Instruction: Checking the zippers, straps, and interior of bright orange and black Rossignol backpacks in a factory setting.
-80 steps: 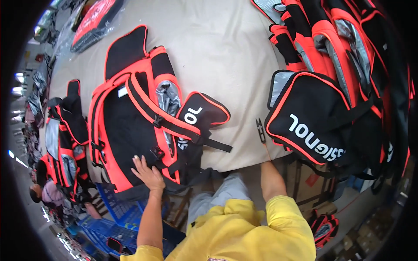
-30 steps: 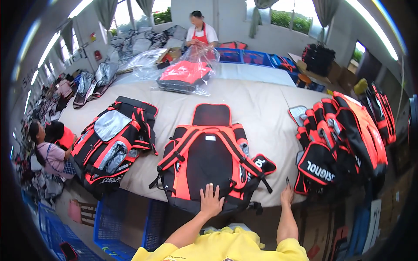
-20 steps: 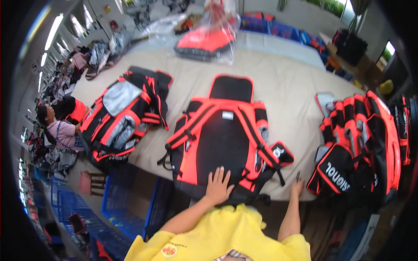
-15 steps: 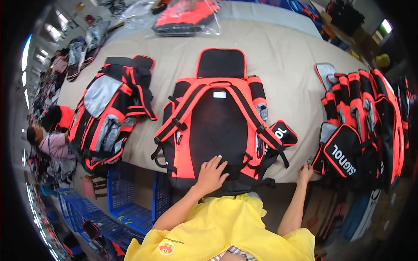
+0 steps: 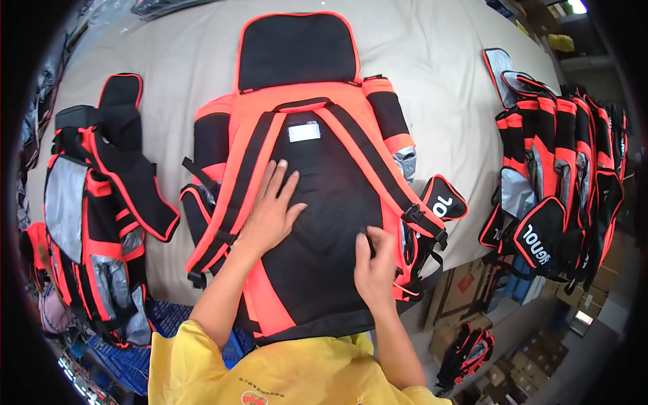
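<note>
Dark item (image 5: 369,244) in right grip (image 5: 376,270) mostly hidden. Label (image 5: 304,131) print too small to read. Dark bundle (image 5: 169,5) cut off above.

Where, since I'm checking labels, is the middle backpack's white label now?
In the head view, the white label sits high on the middle backpack, slightly left of centre, just below its handle and between the shoulder straps.

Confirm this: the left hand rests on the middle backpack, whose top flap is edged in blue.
Wrong colour: the head view shows the top flap edged in orange-red, not blue. The left hand does rest on the middle backpack.
</note>
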A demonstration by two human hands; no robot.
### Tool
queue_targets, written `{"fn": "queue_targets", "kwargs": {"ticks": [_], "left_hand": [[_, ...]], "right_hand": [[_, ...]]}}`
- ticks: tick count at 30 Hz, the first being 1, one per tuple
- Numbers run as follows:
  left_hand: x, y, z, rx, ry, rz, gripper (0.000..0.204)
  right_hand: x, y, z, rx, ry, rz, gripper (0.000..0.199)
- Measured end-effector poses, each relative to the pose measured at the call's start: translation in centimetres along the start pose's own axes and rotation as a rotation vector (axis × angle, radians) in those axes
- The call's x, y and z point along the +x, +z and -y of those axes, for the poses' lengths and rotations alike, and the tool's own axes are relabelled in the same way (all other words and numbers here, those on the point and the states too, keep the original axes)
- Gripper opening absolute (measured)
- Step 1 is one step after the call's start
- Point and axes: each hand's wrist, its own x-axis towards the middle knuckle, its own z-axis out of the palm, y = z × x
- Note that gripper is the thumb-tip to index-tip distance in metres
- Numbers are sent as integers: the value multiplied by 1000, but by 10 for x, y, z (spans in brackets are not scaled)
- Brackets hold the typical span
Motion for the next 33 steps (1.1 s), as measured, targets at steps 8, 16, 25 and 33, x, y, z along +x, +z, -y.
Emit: {"fn": "queue_targets", "kwargs": {"ticks": [8,16,25,33], "left_hand": [[-2,48,24,-179,-39,5,71],[0,49,25,-77,-22,-14,69],[-1,54,28,-129,-10,-47,69],[-1,54,27,-201,-15,-58,68]], "right_hand": [[11,19,-43,-428,-128,-29,30],[38,23,-28,-447,-115,-24,26],[49,31,-43,-558,-189,14,19],[10,-2,-20,-220,185,-55,28]]}}
